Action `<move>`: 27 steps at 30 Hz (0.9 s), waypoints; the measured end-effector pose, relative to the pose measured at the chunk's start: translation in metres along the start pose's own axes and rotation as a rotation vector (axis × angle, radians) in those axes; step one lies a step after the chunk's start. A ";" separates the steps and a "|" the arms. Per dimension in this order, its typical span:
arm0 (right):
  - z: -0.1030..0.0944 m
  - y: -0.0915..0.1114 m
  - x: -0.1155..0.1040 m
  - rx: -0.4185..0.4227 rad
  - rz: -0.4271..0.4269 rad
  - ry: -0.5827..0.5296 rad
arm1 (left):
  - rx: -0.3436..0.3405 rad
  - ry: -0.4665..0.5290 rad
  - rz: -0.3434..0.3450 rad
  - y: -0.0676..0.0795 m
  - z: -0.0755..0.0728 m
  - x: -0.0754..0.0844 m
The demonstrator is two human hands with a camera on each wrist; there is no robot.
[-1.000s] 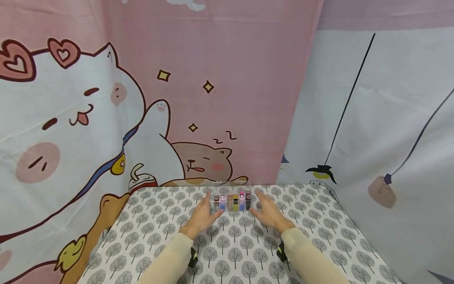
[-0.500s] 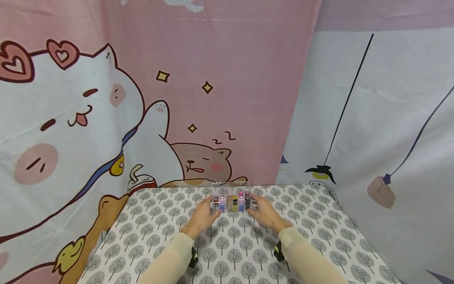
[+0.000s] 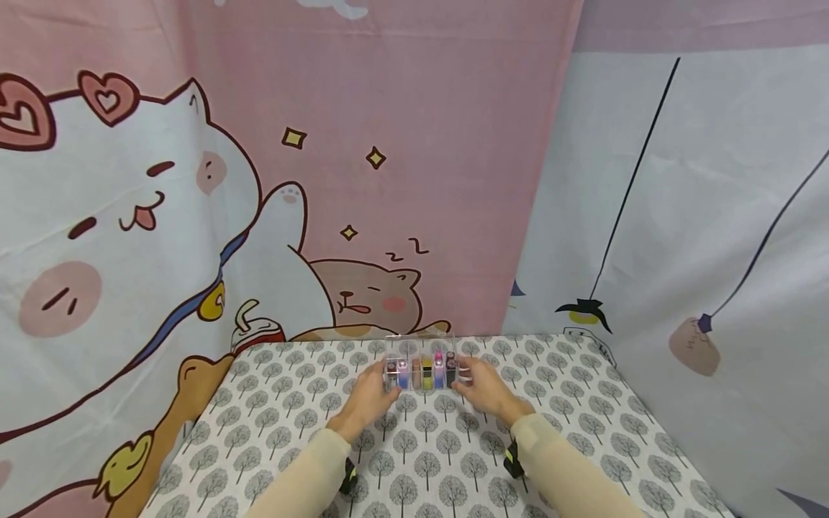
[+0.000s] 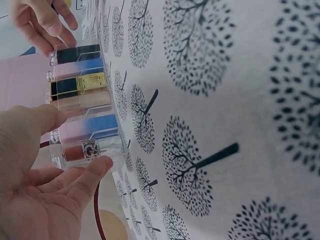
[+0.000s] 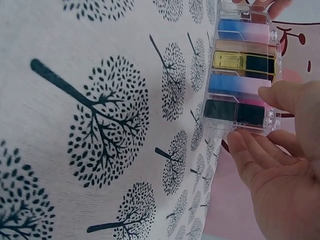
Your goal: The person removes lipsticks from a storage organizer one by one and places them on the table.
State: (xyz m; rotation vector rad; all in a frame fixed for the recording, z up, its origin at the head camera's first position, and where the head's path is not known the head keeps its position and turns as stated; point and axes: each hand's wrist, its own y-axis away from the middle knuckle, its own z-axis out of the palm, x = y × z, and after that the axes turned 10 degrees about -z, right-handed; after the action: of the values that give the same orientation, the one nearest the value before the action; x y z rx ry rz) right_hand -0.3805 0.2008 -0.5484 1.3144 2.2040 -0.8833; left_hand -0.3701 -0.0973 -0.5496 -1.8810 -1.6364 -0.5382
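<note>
Just closed in: my left grip (image 3: 369,393) and right grip (image 3: 486,386) clasped the clear organizer (image 3: 417,347). So I had both ends.

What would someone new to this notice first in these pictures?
Probably the huge white cartoon cat, filling the left of the head view's pink backdrop. Near the far edge of the tree-patterned cloth, a clear holder of colourful tubes is between the left hand and right hand. In both wrist views, the gold-and-black tube stands out near the holder's middle.

Hands (image 3: 484,386) have closed in on case (image 3: 417,347).
</note>
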 end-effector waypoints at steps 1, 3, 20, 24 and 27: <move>0.000 0.001 0.000 -0.001 -0.002 -0.004 | 0.001 -0.005 -0.002 0.001 0.000 0.000; 0.001 0.002 -0.001 0.004 -0.011 -0.014 | 0.004 -0.001 0.002 0.004 0.000 -0.002; 0.004 0.019 -0.006 0.082 0.013 -0.021 | 0.065 0.072 0.014 0.018 -0.005 -0.011; 0.005 0.022 -0.008 0.103 0.038 -0.057 | 0.075 0.085 0.023 0.021 -0.008 -0.010; 0.004 0.024 -0.010 0.118 0.042 -0.082 | 0.083 0.091 0.028 0.022 -0.011 -0.010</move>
State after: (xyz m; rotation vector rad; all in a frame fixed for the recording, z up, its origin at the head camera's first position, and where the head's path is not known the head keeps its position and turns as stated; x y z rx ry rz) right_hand -0.3546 0.2002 -0.5518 1.3484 2.0821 -1.0467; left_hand -0.3492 -0.1138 -0.5510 -1.7907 -1.5474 -0.5285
